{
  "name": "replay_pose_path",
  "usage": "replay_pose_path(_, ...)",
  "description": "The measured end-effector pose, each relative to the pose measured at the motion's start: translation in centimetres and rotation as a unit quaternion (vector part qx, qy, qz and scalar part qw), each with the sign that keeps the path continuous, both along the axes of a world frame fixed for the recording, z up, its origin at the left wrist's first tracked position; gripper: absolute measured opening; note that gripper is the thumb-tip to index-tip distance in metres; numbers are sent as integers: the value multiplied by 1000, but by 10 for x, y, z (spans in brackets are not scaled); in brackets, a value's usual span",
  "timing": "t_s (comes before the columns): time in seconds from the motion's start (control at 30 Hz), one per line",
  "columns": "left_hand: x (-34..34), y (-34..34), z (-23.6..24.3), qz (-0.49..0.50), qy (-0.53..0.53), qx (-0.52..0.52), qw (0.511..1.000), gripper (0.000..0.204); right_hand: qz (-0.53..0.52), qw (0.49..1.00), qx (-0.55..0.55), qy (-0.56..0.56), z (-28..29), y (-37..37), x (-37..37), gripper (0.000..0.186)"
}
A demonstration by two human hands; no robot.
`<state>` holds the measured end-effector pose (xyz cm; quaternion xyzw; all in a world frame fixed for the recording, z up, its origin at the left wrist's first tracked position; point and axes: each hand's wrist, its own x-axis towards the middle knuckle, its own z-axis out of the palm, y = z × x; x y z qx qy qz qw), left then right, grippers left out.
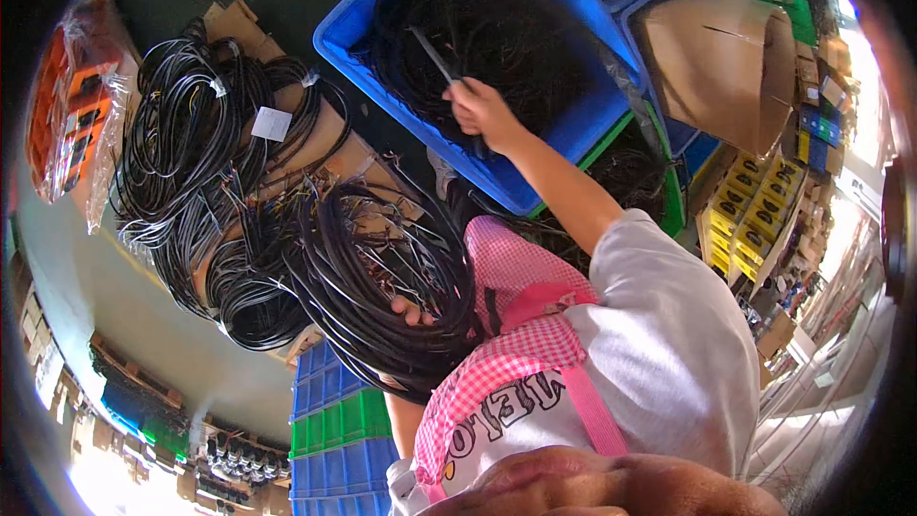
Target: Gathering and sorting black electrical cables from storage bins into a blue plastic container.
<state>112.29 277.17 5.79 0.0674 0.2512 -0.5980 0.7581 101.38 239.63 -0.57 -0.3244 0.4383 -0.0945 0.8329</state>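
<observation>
1. Right hand (485, 115): fist closed round a grey rod (435, 54), arm stretched out over the blue bin (336, 21).
2. Bin holds a heap of dark, stringy stuff (516, 33); I can't make out what exactly.
3. Left hand (411, 311): fingertips curled over the black cable coil (373, 339), rest of the hand hidden behind it.
4. That coil sits against the person's pink checked apron (506, 354); loose wire ends show inside the loop.
5. Left of it, more cable coils (181, 115) on cardboard (349, 158), white paper slip (271, 123) on top.
6. Near the left elbow: stacked blue and green crates (330, 425).
</observation>
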Motion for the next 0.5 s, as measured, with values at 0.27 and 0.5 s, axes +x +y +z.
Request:
replay_pose_path(0.27, -22, 12, 31, -42, 5, -13, 999, 42, -94, 975, -124, -159, 210, -24, -101, 33)
replay_pose_path(0.5, -9, -30, 88, -35, -46, -178, 982, 38, -141, 913, -298, -239, 362, -17, -160, 32)
